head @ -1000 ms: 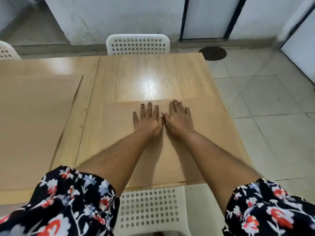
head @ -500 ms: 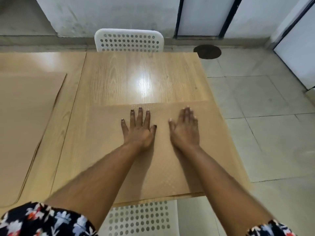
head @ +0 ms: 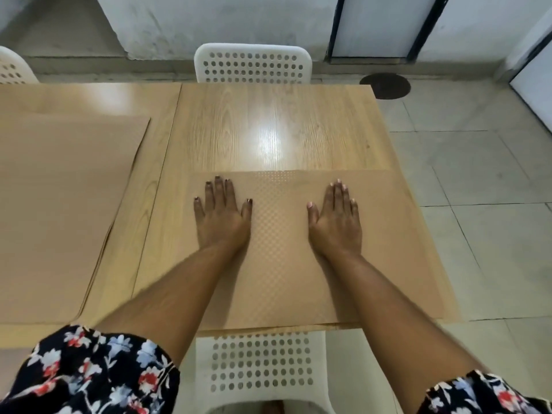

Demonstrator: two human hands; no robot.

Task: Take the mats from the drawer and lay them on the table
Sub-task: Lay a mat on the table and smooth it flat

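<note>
A tan mat with a fine dotted texture (head: 277, 249) lies flat on the near half of the right wooden table (head: 268, 127). My left hand (head: 221, 216) presses palm down on its left part, fingers spread. My right hand (head: 336, 222) lies flat on its right part, about a hand's width from the left one. Neither hand grips anything. Another tan mat (head: 53, 210) covers the left table, with the edges of more sheets showing under it. No drawer is in view.
A white perforated chair (head: 254, 64) stands at the table's far side and another one (head: 263, 372) is tucked under the near edge. Part of a third chair (head: 12, 70) shows at far left. Grey tiled floor (head: 478, 204) with a dark round drain cover (head: 385, 85) lies to the right.
My hands, side by side and touching a second ago, have slid apart across the mat, left one leftward and right one rightward. The view has shifted a little.
</note>
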